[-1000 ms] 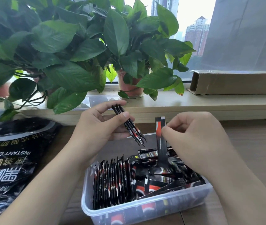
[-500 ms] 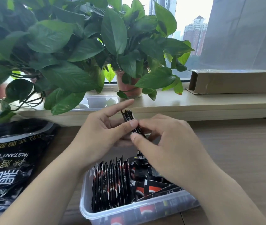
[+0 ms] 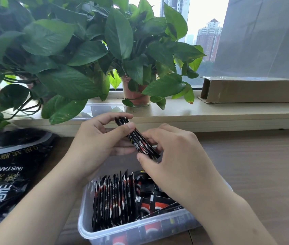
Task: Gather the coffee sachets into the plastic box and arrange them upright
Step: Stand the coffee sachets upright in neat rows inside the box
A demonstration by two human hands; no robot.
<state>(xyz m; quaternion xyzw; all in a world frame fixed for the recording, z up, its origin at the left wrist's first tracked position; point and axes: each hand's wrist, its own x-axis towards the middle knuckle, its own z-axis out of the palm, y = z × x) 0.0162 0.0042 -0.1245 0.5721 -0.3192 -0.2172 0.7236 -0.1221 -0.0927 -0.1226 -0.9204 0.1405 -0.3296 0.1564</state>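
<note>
My left hand [image 3: 94,149] and right hand [image 3: 179,161] hold one thin stack of sachets [image 3: 138,140], three or four, tilted above the single plastic box [image 3: 122,232] on the desk [image 3: 255,165]. My left fingers [image 3: 127,129] clamp its upper half and my right fingers [image 3: 145,160] pinch its lower end. Inside the box, one upright row [image 3: 113,197] stands at the left, and loose sachets [image 3: 156,200] lie at the right.

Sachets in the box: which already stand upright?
The row at the left end of the box, packed on edge; the sachets right of it lie flat, jumbled.
</note>
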